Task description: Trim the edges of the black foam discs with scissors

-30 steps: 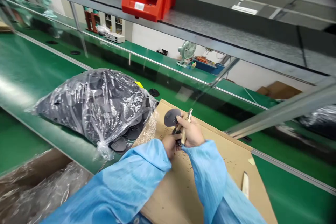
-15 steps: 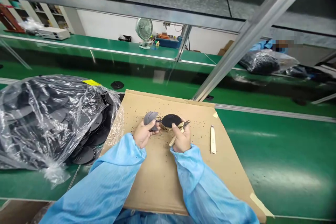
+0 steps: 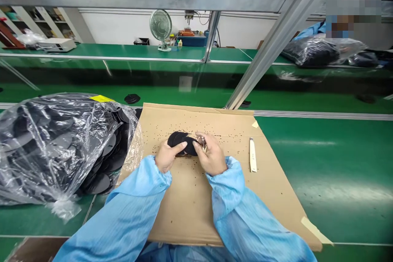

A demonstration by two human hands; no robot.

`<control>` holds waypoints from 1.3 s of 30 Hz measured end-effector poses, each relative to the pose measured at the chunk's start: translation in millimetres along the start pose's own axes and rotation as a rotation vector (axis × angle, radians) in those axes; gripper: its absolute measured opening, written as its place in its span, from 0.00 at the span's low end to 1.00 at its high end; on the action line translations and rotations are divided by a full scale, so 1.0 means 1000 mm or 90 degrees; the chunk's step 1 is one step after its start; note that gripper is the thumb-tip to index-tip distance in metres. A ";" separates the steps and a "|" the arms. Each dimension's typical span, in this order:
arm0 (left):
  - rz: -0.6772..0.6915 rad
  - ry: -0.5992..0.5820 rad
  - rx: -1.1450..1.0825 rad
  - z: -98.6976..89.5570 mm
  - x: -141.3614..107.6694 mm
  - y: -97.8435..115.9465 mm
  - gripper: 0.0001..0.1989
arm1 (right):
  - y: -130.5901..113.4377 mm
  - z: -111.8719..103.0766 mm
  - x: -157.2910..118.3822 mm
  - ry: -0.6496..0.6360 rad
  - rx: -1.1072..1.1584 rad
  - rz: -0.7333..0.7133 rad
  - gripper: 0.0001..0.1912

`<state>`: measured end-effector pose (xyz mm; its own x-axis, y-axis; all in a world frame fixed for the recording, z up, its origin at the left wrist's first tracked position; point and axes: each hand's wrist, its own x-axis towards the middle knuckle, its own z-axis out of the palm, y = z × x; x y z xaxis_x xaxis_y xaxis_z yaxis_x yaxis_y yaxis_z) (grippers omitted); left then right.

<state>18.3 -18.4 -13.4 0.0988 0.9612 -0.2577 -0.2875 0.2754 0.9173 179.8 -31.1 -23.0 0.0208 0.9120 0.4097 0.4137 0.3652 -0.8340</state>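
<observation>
Over a sheet of brown cardboard point(image 3: 190, 204) strewn with small black specks, my left hand point(image 3: 166, 156) pinches several round black pieces point(image 3: 178, 139) between thumb and fingers. My right hand point(image 3: 212, 156) grips the right edge of these pieces with its thumb. A small metal-tipped tool point(image 3: 203, 143) is tucked in the same hand, mostly hidden by the fingers. To the right, a pale-handled blade point(image 3: 252, 155) lies on the cardboard.
A clear plastic bag point(image 3: 55, 143) full of black discs sits at the left. A slanted metal post point(image 3: 276, 45) rises behind the cardboard. Beyond stand a fan point(image 3: 161, 28), another bag point(image 3: 316, 51) and a partly visible person.
The black pieces have come together and overlap between my hands. My right hand has turned, and the tool's tip no longer sticks out to the right. The view has shifted slightly.
</observation>
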 end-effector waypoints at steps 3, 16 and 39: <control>0.016 0.016 -0.034 -0.001 0.000 -0.003 0.22 | 0.001 -0.002 0.001 -0.079 0.049 0.056 0.07; -0.014 -0.072 -0.063 0.006 -0.006 -0.001 0.23 | -0.004 0.015 -0.007 0.045 0.188 0.203 0.10; 0.018 -0.055 0.039 -0.002 -0.005 -0.005 0.16 | -0.004 0.014 -0.003 -0.007 0.407 0.312 0.21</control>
<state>16.9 -24.0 -17.1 0.1738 0.9629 -0.2065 -0.2323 0.2438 0.9416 165.9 -33.0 -26.3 0.0551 0.9967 -0.0588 -0.2411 -0.0439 -0.9695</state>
